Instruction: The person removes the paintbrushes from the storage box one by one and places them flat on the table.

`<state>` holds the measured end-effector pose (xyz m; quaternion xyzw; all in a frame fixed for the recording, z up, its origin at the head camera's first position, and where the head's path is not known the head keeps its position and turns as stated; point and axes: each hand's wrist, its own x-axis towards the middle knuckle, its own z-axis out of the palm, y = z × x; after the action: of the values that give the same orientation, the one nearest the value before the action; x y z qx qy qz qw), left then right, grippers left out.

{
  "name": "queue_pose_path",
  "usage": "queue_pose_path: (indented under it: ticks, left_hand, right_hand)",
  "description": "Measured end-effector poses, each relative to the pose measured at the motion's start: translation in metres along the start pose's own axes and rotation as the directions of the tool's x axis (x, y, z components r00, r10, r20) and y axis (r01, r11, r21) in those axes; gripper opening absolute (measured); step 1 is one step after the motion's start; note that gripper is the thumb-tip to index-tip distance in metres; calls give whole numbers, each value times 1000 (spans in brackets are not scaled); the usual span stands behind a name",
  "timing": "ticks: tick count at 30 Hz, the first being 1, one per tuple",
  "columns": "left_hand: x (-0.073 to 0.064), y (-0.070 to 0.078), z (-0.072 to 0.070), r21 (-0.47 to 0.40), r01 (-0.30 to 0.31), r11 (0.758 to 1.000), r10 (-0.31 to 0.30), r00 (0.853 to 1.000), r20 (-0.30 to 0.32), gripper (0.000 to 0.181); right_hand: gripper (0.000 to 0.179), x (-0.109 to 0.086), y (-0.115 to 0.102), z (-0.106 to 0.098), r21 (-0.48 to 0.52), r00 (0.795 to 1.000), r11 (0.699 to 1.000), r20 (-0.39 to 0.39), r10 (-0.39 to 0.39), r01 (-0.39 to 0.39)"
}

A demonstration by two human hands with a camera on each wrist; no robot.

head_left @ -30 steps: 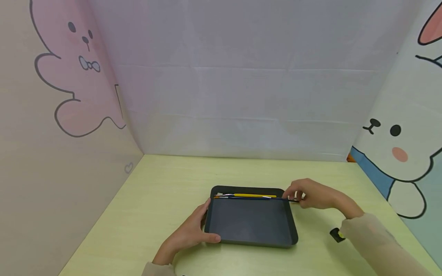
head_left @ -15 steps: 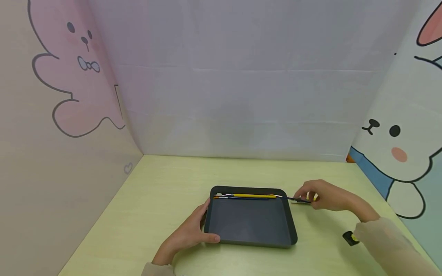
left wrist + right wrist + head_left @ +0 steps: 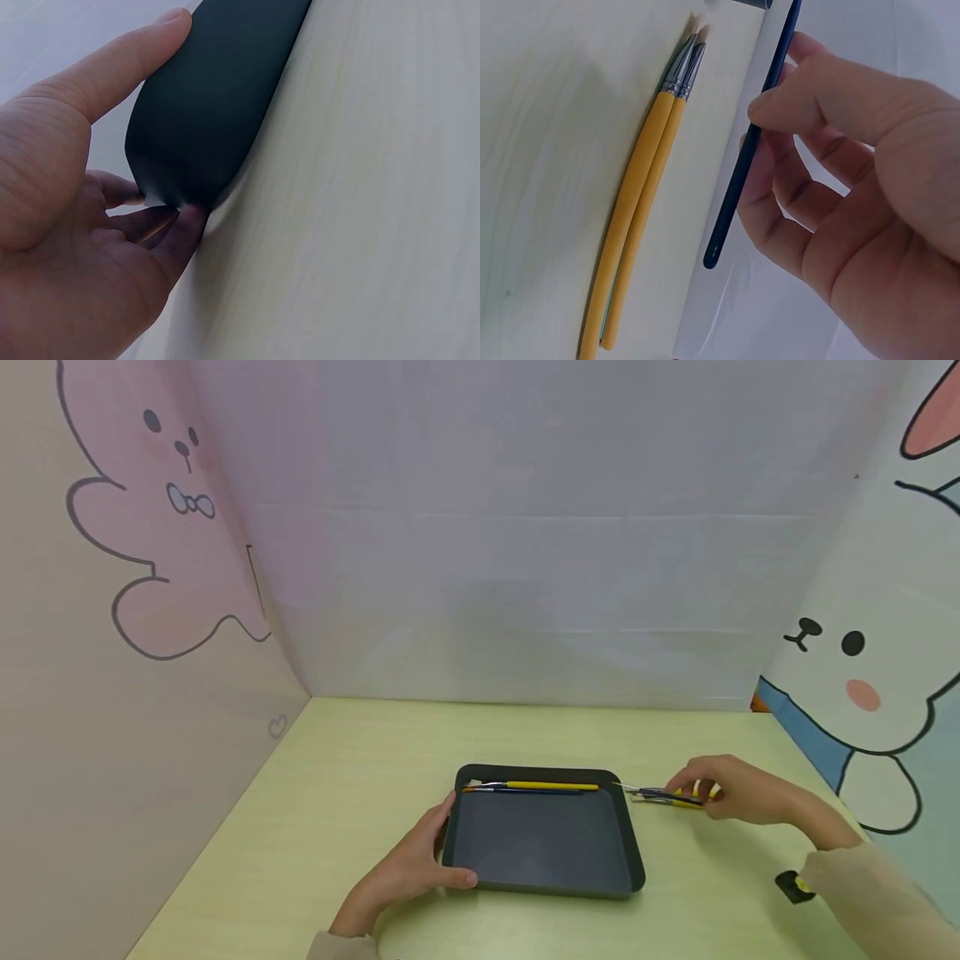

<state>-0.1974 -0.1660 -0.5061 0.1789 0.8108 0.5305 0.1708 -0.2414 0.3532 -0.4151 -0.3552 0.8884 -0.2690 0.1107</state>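
Observation:
In the head view a dark rectangular tray [image 3: 547,847] lies on the table. My left hand [image 3: 408,864] holds its left side, thumb on the near-left corner and fingers at the left wall. Between thumb and fingers, my right hand [image 3: 738,789] pinches a dark blue paintbrush [image 3: 739,176] just right of the tray. The brush's thin tip reaches the tray's right rim. Beneath it, two yellow-handled paintbrushes [image 3: 634,195] lie side by side on the table. Inside the tray, along its far wall, rest a yellow-handled paintbrush [image 3: 552,785] and a dark blue paintbrush [image 3: 555,792].
A pale yellow-green table [image 3: 375,760] carries everything. Behind it hangs a white cloth wall [image 3: 525,610], with cartoon-printed panels at both sides. A small black item with a yellow patch [image 3: 793,887] shows beside the right sleeve.
My right hand has moved right, drawing the dark blue paintbrush out from over the tray. The yellow brushes right of the tray now show more. My left hand stays on the tray.

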Motion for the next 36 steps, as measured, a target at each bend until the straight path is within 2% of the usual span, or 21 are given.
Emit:
queue_pose_path:
  ticks: [6,17,24,30,36]
  left_hand:
    - [-2,4,1,-8,-18,1000,18,1000,0,131]
    - [-3,3,1,-13,-4,1000,4,1000,-5,131]
    - [-3,2,1,-4,-10,1000,10,1000,-12,131]
    - [-3,2,1,8,4,1000,-4,1000,-17,131]
    - [-1,1,1,-3,8,1000,-8,1000,-12,131]
  right_hand:
    - [48,-9,10,-2,6,1000,1000,-10,-10,10]
    - [45,-23,27,-4,28,1000,999,21,19,-20]
    - [47,-29,35,0,64,999,998,31,-11,9]
    - [49,-29,42,7,76,999,997,36,-7,5]
    - [51,-26,44,12,24,997,998,42,63,-64]
